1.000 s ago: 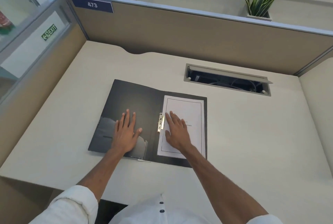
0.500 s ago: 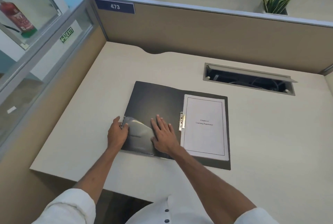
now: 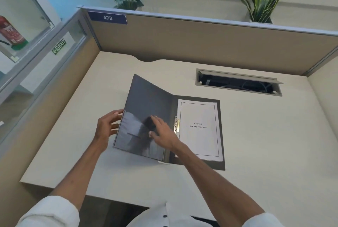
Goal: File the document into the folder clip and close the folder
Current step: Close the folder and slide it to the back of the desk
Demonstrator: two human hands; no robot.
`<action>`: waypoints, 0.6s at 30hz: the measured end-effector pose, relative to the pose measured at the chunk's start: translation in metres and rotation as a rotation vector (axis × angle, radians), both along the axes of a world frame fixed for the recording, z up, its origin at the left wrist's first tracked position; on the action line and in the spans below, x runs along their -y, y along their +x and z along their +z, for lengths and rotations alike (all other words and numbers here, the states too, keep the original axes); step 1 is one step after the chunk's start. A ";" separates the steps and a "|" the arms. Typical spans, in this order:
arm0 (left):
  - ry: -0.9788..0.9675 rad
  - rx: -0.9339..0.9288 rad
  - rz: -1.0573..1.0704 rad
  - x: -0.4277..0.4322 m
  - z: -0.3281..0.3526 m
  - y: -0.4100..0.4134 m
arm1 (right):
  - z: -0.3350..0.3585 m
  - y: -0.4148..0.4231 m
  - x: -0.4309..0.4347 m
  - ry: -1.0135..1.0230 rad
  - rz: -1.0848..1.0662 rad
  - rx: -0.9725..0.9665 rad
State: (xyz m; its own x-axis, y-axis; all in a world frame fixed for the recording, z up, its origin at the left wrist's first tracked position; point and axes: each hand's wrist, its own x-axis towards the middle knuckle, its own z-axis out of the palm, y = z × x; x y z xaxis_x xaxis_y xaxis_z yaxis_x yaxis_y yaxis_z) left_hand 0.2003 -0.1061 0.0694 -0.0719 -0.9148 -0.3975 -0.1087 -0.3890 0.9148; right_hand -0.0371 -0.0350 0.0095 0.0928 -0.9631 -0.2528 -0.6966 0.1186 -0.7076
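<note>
A black folder [image 3: 150,98] lies on the desk with its left cover raised off the surface at an angle. The white document [image 3: 199,128] rests on the folder's right half, its left edge under the metal clip [image 3: 176,124] at the spine. My left hand [image 3: 107,128] holds the raised cover's outer edge, fingers behind it. My right hand [image 3: 161,132] rests with spread fingers on the inside of that cover, over its clear plastic pocket [image 3: 136,133].
The beige desk [image 3: 265,144] has an open cable tray [image 3: 237,83] behind the folder. Cubicle partitions [image 3: 201,44] close the back and left sides. Two potted plants stand beyond the back partition. The desk's front edge is near my body.
My right hand left the document and moved onto the left cover. My left hand slid to the cover's outer edge and lifted it off the desk.
</note>
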 end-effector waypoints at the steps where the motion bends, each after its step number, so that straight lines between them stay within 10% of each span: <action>1: 0.002 -0.033 -0.005 -0.003 0.006 -0.010 | 0.008 -0.005 -0.002 -0.027 -0.042 0.038; 10: -0.240 -0.036 -0.312 -0.042 0.029 -0.120 | 0.057 -0.054 -0.035 -0.122 -0.361 0.394; 18: -0.593 0.497 -0.793 -0.071 -0.002 -0.173 | 0.084 -0.123 -0.077 0.033 -0.673 0.730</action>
State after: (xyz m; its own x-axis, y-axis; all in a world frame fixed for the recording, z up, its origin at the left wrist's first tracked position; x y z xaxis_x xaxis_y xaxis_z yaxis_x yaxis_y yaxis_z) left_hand 0.0276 -0.0347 0.0674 -0.6753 -0.7352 -0.0590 -0.5401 0.4385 0.7183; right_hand -0.1605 0.0416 0.0931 -0.3267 -0.8657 -0.3794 0.1287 0.3569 -0.9252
